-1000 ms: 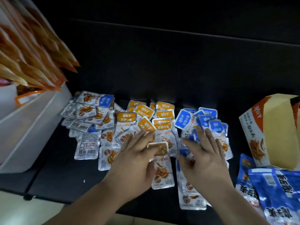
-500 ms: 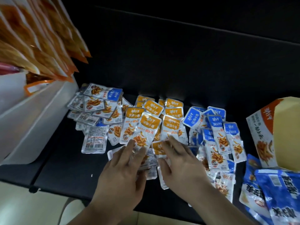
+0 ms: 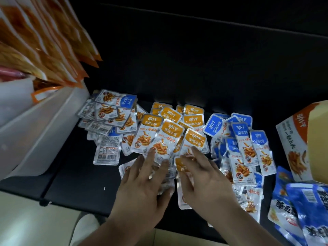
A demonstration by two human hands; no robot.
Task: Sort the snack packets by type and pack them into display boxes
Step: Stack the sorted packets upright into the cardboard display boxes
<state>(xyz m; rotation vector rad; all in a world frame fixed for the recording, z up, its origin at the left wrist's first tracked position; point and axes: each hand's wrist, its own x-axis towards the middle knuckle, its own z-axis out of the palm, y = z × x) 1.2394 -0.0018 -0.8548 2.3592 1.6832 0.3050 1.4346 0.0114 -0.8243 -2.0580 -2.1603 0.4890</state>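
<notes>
Apparently herding orange-label packets point(image 3: 170, 137) at frame centre away from blue-label packets point(image 3: 243, 139) rightwards, with left grip point(image 3: 142, 183) and right grip point(image 3: 204, 180) released, pressing flat.

Orange-topped packets point(image 3: 170, 134): silver foil sachets with fish-snack print, overlapping face up, mid-worktop near the front edge.
Blue-topped packets point(image 3: 243, 137): same design, an overlapping cluster just right of the orange.
Mixed packets point(image 3: 106, 125): loose heap to the left, several face down showing barcodes.
Display box point(image 3: 292, 148): orange-and-white carton, tilted, at the worktop's right edge.
</notes>
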